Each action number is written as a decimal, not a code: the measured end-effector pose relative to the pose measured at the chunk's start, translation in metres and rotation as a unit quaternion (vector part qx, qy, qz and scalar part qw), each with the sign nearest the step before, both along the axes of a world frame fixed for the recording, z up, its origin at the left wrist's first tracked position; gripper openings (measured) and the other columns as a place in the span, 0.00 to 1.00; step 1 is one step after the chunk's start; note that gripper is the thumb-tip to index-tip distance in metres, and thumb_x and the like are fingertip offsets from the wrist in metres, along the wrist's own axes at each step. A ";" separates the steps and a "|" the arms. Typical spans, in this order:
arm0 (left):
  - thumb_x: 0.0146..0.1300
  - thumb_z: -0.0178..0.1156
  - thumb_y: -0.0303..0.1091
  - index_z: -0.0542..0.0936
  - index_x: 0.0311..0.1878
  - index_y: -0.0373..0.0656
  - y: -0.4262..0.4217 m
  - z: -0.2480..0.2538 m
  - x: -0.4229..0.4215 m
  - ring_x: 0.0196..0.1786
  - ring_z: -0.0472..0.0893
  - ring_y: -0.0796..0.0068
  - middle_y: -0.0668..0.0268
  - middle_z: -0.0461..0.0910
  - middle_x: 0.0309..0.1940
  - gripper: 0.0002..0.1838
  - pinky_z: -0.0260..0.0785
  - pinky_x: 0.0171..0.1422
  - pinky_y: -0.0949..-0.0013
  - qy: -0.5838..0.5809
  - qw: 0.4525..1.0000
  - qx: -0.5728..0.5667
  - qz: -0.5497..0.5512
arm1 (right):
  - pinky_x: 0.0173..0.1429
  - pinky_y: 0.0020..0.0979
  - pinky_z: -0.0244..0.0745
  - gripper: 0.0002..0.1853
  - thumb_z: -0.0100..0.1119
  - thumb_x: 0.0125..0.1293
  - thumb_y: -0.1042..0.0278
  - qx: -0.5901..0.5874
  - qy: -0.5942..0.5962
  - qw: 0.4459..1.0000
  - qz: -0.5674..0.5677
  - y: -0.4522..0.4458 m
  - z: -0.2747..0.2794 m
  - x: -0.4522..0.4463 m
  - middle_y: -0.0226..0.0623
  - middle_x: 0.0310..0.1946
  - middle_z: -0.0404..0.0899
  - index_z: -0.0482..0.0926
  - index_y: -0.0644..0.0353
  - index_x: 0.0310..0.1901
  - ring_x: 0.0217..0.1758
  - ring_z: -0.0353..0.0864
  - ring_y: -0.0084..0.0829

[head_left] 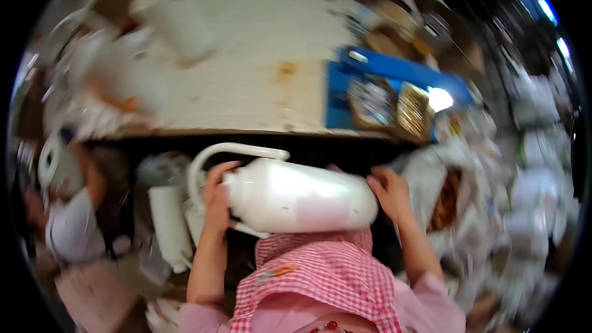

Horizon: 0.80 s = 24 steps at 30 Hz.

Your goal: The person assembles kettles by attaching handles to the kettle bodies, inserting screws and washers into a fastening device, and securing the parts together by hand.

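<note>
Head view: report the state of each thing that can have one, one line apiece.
White jug: on its side, between both hands.
Left hand: gripping the jug's narrow end.
Right hand: at the wide end; grip unclear.
Curved white handle: alongside the jug; attachment unclear.
White bag: open, reddish-brown contents showing.
Checked apron: worn.

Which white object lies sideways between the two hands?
The big handled vessel by the checked apron, left hand at its neck, right hand at its base; the white cylinder beside the left forearm is in neither hand.
</note>
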<state>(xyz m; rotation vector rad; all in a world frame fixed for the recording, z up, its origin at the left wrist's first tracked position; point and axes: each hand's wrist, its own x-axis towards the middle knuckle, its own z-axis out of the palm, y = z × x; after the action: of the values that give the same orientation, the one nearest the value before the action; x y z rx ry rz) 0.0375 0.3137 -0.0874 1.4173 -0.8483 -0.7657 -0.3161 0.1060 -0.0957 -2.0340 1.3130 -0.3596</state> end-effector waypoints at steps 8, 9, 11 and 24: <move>0.69 0.53 0.31 0.77 0.60 0.36 -0.024 0.017 -0.025 0.58 0.77 0.64 0.58 0.78 0.54 0.18 0.66 0.67 0.62 -0.120 0.986 0.065 0.094 | 0.38 0.33 0.76 0.04 0.65 0.64 0.72 -0.158 -0.171 0.971 -0.043 -0.110 0.056 0.034 0.39 0.31 0.84 0.85 0.63 0.38 0.32 0.83 0.33; 0.69 0.52 0.30 0.76 0.60 0.36 -0.027 0.016 -0.025 0.58 0.77 0.65 0.58 0.78 0.54 0.18 0.66 0.67 0.63 -0.124 0.986 0.068 0.091 | 0.41 0.35 0.77 0.05 0.65 0.64 0.70 -0.214 -0.098 0.972 -0.011 -0.122 0.055 0.043 0.39 0.33 0.85 0.86 0.60 0.39 0.35 0.84 0.35; 0.69 0.52 0.30 0.76 0.60 0.36 -0.029 0.013 -0.024 0.58 0.77 0.65 0.58 0.78 0.54 0.18 0.66 0.67 0.62 -0.122 0.985 0.073 0.094 | 0.44 0.38 0.79 0.07 0.64 0.65 0.68 -0.264 -0.026 0.964 0.024 -0.145 0.045 0.061 0.39 0.35 0.86 0.87 0.57 0.41 0.38 0.86 0.37; 0.68 0.53 0.30 0.76 0.59 0.34 -0.036 0.013 -0.024 0.57 0.76 0.66 0.59 0.77 0.53 0.18 0.65 0.68 0.63 -0.090 0.989 0.068 0.092 | 0.45 0.42 0.78 0.05 0.68 0.56 0.64 -0.279 0.058 0.958 0.037 -0.177 0.002 0.066 0.39 0.34 0.85 0.86 0.51 0.34 0.41 0.84 0.43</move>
<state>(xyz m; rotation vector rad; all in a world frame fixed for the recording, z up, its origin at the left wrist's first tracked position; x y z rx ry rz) 0.0139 0.2772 -0.0744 1.6804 -0.8008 -0.5681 -0.2499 -0.0710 -0.0934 -2.5970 1.3000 -0.6428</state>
